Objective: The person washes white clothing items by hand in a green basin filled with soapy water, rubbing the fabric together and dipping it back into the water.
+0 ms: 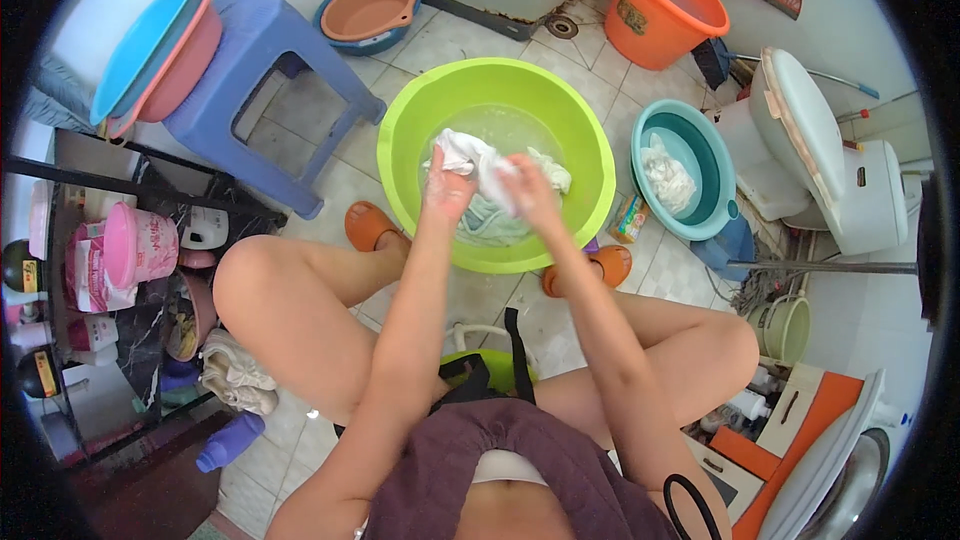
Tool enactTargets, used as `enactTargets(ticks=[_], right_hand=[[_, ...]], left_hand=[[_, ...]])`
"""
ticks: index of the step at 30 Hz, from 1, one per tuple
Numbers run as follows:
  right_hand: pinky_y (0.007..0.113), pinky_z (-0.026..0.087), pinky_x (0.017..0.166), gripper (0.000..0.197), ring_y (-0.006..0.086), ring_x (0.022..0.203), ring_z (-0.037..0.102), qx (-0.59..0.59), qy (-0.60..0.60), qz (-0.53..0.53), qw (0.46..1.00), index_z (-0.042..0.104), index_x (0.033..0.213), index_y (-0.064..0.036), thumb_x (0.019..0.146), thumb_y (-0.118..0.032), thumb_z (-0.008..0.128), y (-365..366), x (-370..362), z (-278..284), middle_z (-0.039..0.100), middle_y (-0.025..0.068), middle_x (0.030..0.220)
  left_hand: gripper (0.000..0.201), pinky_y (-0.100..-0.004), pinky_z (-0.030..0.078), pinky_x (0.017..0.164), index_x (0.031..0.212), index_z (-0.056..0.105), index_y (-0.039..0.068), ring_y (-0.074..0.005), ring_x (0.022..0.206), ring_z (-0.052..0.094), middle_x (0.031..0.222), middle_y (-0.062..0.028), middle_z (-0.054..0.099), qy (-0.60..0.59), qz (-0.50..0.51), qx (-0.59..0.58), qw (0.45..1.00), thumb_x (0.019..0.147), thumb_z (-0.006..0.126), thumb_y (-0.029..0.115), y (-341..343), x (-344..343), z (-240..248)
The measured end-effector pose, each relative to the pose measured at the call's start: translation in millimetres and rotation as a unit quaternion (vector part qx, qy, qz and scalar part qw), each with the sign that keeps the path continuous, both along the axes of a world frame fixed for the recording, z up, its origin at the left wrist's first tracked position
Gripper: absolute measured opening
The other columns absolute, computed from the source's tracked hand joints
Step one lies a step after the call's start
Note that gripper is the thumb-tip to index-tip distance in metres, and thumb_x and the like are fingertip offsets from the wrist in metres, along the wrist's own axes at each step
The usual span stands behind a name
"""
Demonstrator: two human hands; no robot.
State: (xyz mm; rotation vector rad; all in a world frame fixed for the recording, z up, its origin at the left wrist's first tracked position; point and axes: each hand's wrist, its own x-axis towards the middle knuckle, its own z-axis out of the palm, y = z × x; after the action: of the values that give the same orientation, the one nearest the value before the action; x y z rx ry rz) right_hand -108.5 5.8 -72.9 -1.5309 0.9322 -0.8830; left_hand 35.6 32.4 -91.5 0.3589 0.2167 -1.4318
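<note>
Between my hands is a wet white cloth [466,150], held over a large lime-green basin [402,98] of water. My left hand [449,192], with suds on it, has its palm turned up and grips the left part of the cloth. My right hand [533,190] is closed on the cloth's other end, a little blurred by motion. Below them, a pale green cloth [492,223] lies in the water, and another whitish cloth [552,172] sits by the basin's right side.
At the right stands a teal basin [718,140] holding white cloth, beside a toilet [845,180]. An orange bucket [660,15] is at the far right. A blue stool [235,90] bears basins at the left, near a cluttered shelf [60,165]. A purple bottle [232,440] lies on the floor.
</note>
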Motion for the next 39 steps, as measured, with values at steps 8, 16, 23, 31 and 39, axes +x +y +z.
enactTargets(ticks=[8,16,23,31,39], right_hand=[[0.044,0.043,0.05,0.038,0.036,0.054,0.056,-0.059,0.327,-0.192,0.924,0.06,0.071,-0.0023,0.074,-0.04,0.056,-12.9,38.5,-7.4,0.054,0.0217,0.057],[0.043,0.044,0.051,0.044,0.0374,0.056,0.056,-0.142,0.353,-0.174,0.908,0.059,0.062,-0.0005,0.078,-0.04,0.046,-28.1,56.4,-53.3,0.054,0.0227,0.057],[0.036,0.045,0.064,0.041,0.0282,0.067,0.058,0.032,0.293,-0.087,0.951,0.062,0.072,-0.0052,0.079,-0.042,0.046,-61.4,34.1,-54.3,0.059,0.015,0.067],[0.034,0.043,0.073,0.037,0.0273,0.079,0.058,0.077,0.254,0.099,0.959,0.061,0.076,-0.003,0.069,-0.039,0.062,-68.9,-9.5,-85.8,0.061,0.0139,0.075],[0.043,0.045,0.061,0.024,0.0377,0.073,0.058,-0.07,0.161,-0.019,0.984,0.059,0.081,-0.0034,0.066,-0.022,0.061,1.1,81.0,-37.8,0.059,0.0194,0.075]], left_hand=[[0.031,-0.0295,0.047,0.064,0.093,0.054,0.013,-0.0164,0.077,0.056,0.085,-0.0028,0.058,-0.178,-0.101,0.244,0.948,0.082,0.049,0.042,-10.6,-63.6,10.9],[0.038,-0.0313,0.046,0.067,0.095,0.052,0.01,-0.015,0.077,0.054,0.087,-0.0032,0.057,-0.173,-0.121,0.182,0.96,0.085,0.042,0.045,-26.2,-45.8,-26.4],[0.033,-0.0212,0.03,0.034,0.089,0.053,0.015,-0.0067,0.048,0.046,0.065,0.0038,0.053,-0.218,-0.347,0.135,0.902,0.078,0.054,0.046,-14.5,-21.2,-15.1],[0.024,-0.0303,0.042,0.066,0.091,0.052,0.011,-0.0131,0.076,0.053,0.081,-0.0006,0.056,-0.257,-0.004,0.174,0.95,0.076,0.061,0.027,-39.2,57.3,-24.1],[0.026,-0.0311,0.046,0.072,0.094,0.053,0.009,-0.0173,0.081,0.056,0.092,-0.0046,0.058,0.062,-0.111,0.004,0.992,0.081,0.054,0.031,-24.8,39.1,-112.8]])
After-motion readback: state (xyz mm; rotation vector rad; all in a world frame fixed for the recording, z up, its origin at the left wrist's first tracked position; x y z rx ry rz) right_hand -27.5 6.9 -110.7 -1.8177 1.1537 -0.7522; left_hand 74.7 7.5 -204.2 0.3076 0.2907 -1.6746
